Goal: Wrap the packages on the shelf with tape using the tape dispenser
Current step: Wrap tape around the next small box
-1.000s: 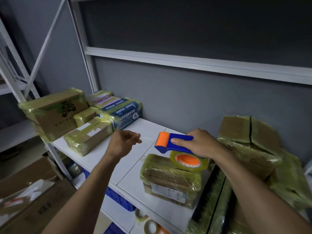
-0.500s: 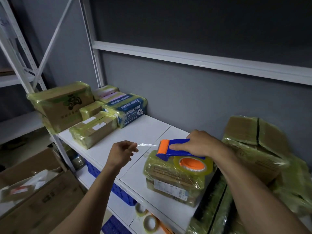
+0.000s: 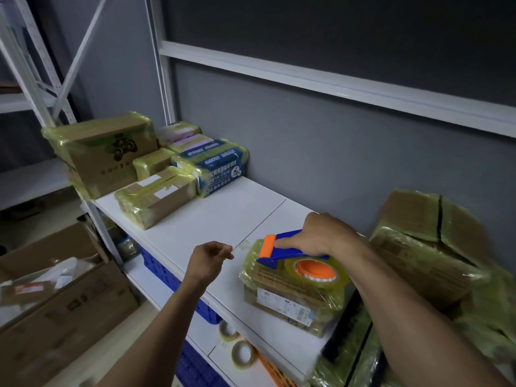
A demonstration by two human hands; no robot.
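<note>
Tape dispenser (image 3: 290,254) — blue plastic body, orange roller, a roll of clear yellowish tape on an orange hub — lies flat on the small tape-wrapped cardboard package (image 3: 290,300), which sits at the front edge of the white metal shelf (image 3: 223,216). Just left of that package our left hand (image 3: 208,261) hovers over the shelf. Its fingertips pinch what looks like a faint strip of clear tape (image 3: 242,245) running to the roller. Our right hand (image 3: 321,236) clamps the blue handle from above, index finger laid along it toward the roller.

A second ago we held the dispenser clear of the package, above its back edge, and the left hand was further back with looser fingers. Now the dispenser rests on the top face and the left hand has closed in beside the package's left corner.

On the floor at far left stands an open brown cardboard box (image 3: 64,311) with white wrapping and a blurred small parcel inside. Under the shelf a blue plastic crate (image 3: 164,275) shows only its wall — we cannot see its contents. Further right, two tape rolls (image 3: 242,354) lie on the lower board. Smaller wrapped packages (image 3: 109,155) cluster at the shelf's left end, and large wrapped cardboard boxes (image 3: 427,247) pile up at its right.
</note>
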